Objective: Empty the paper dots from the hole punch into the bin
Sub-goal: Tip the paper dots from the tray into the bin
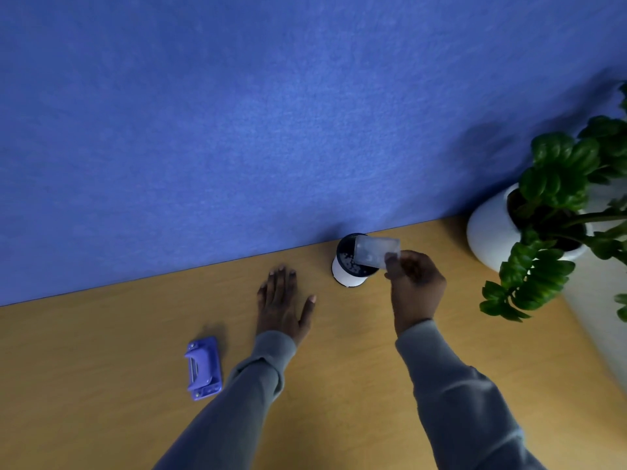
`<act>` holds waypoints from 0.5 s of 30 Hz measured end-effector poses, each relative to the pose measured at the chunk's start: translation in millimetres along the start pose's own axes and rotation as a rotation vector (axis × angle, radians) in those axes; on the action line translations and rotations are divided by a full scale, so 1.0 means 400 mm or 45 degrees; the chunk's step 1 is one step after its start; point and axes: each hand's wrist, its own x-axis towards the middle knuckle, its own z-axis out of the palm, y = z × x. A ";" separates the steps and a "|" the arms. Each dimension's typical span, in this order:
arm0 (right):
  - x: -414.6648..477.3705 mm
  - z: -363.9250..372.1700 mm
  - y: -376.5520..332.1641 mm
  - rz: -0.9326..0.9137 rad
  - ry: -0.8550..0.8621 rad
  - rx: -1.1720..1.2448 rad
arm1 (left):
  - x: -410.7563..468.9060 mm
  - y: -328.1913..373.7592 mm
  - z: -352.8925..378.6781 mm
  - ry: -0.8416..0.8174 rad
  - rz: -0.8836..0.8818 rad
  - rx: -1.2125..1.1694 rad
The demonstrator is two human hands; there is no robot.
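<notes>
A small white bin (346, 275) with a dark inside stands on the wooden desk near the blue wall; white paper dots lie in it. My right hand (414, 286) pinches a clear plastic tray (375, 250), the hole punch's dot catcher, tilted over the bin's mouth. The purple hole punch (203, 368) lies on the desk at the lower left, apart from both hands. My left hand (283, 301) rests flat on the desk, fingers spread, left of the bin, holding nothing.
A white pot (490, 232) with a leafy green plant (556, 212) stands at the right, close to my right hand. The blue felt wall (271, 113) runs along the desk's (101, 351) far edge.
</notes>
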 end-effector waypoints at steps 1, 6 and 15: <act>0.000 -0.005 -0.006 0.179 0.007 0.190 | -0.001 0.000 -0.002 -0.013 -0.010 -0.021; -0.013 -0.035 -0.038 0.661 -0.067 0.774 | 0.007 0.003 -0.031 0.018 -0.092 -0.230; -0.045 -0.053 -0.071 0.742 -0.343 0.928 | 0.014 0.034 -0.123 0.211 -0.113 -0.580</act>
